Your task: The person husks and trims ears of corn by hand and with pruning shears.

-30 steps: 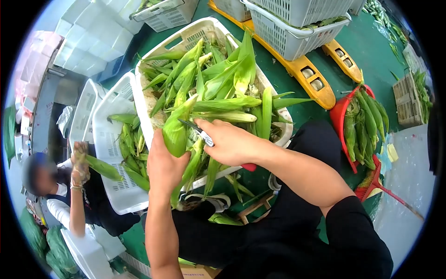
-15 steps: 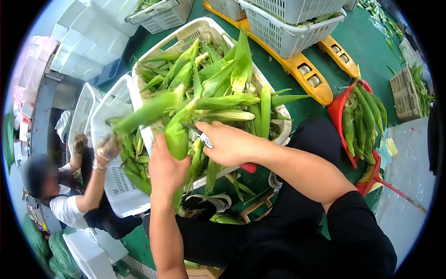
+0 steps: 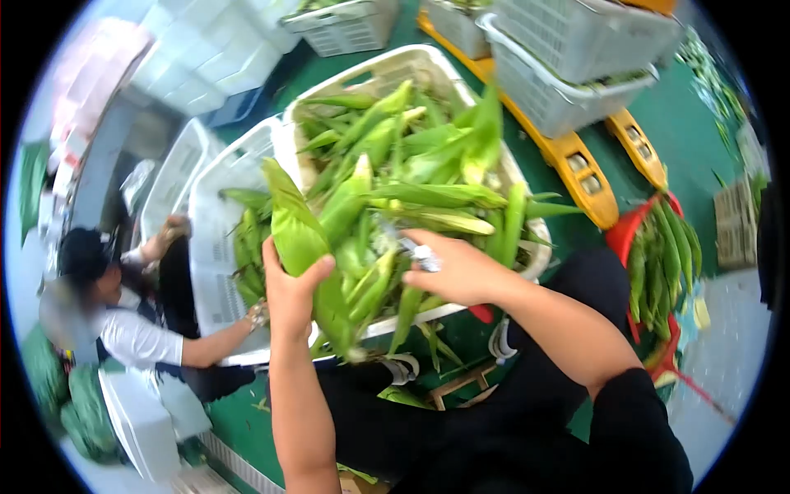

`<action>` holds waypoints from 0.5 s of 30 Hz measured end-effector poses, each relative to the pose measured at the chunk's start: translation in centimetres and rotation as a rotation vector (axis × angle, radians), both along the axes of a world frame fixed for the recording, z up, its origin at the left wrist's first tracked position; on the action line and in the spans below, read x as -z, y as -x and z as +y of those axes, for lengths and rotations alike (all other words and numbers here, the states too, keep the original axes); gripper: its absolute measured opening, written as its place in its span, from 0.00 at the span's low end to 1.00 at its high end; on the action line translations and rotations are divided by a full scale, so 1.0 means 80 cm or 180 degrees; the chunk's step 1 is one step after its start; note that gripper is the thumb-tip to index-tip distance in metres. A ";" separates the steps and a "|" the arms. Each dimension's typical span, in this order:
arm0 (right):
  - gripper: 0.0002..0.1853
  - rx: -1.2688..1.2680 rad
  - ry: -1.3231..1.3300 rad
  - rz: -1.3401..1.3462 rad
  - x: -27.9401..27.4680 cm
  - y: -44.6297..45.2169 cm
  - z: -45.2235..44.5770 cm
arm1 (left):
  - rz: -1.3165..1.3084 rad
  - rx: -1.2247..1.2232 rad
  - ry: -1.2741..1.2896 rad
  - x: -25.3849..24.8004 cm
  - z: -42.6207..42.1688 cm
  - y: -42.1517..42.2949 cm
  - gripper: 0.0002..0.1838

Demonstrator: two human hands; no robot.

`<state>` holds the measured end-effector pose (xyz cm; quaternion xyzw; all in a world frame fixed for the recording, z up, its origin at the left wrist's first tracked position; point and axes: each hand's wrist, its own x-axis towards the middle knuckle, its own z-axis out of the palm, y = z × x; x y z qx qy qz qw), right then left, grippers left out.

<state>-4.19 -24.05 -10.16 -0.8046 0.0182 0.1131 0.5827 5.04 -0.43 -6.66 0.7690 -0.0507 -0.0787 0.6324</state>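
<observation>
My left hand (image 3: 290,288) is closed round an ear of corn in its green husk (image 3: 298,226), which tilts with one end up and to the left. My right hand (image 3: 461,267) grips a knife (image 3: 424,256); a silvery wrapped part shows at the fingers and its blade is blurred. A red end pokes out below that hand. Under both hands stands a white crate (image 3: 539,247) heaped with husked-over corn ears (image 3: 436,195) and loose green leaves.
A co-worker (image 3: 136,321) sits at the left, one hand at a second white crate (image 3: 210,198) holding corn. A red container (image 3: 634,239) with green ears stands right. Stacked crates (image 3: 568,99) rest on a yellow pallet jack (image 3: 568,156). A small wooden stool (image 3: 461,383) is below.
The corn in my left hand has swung more upright, and my knife hand has drawn away from it. The co-worker's raised hand and blurred ear have come down to the second crate. The view has shifted.
</observation>
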 end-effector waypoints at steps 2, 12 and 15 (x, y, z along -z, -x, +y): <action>0.33 0.0341 -0.1433 0.0596 0.000 0.006 -0.002 | 0.0469 -0.0690 0.1385 -0.007 0.007 -0.005 0.31; 0.31 -0.0422 -0.2757 0.1431 -0.014 0.027 0.081 | -0.0531 -0.1667 0.2989 -0.003 0.029 -0.026 0.24; 0.33 -0.0054 -0.2725 0.1225 -0.017 0.013 0.099 | -0.0615 -0.1527 0.2797 -0.005 0.007 -0.009 0.26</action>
